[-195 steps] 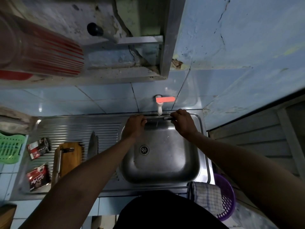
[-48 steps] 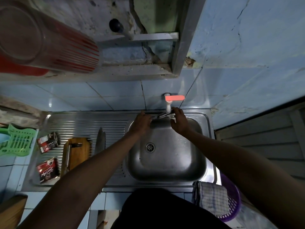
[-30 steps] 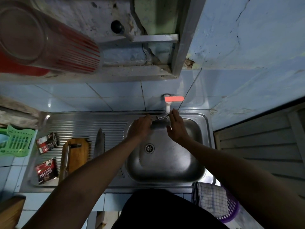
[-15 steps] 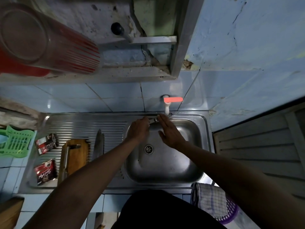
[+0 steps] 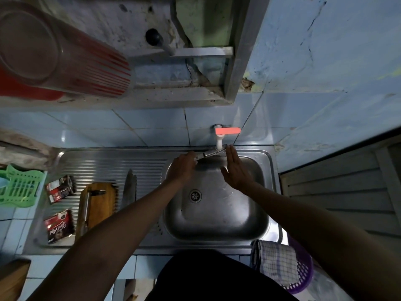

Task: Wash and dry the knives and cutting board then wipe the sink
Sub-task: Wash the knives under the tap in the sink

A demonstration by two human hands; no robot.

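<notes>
The steel sink (image 5: pixel 217 216) fills the middle of the counter (image 5: pixel 13 216), its basin walled on all sides, with the tiled wall close behind and a wooden panel hard against its right edge. The basin floor around the drain (image 5: pixel 195 195) lies open below the hands. To the left the ribbed draining board (image 5: pixel 112 166) runs out to a raised rim.

Three knives show: one held at the tap, a broad-bladed knife (image 5: pixel 129 187) lying on the ribs, and a third knife (image 5: pixel 86 209) lying along the one cutting board (image 5: pixel 98 205). Two red packets (image 5: pixel 59 224) sit left of the board, one green rack (image 5: pixel 19 187) beyond them, and one checked cloth (image 5: pixel 275 261) hangs on a purple basket (image 5: pixel 303 276) at the sink's near right corner.

The left hand (image 5: pixel 182 168) is curled round the handle of the small knife (image 5: pixel 208 153), whose blade reaches right under the white spout of the tap (image 5: pixel 219 140) with its red lever. The right hand (image 5: pixel 236 170) is flat, fingers straight and together, holding nothing, its fingertips (image 5: pixel 230 149) just beside the blade tip. The board and the other two knives lie well left of both hands
</notes>
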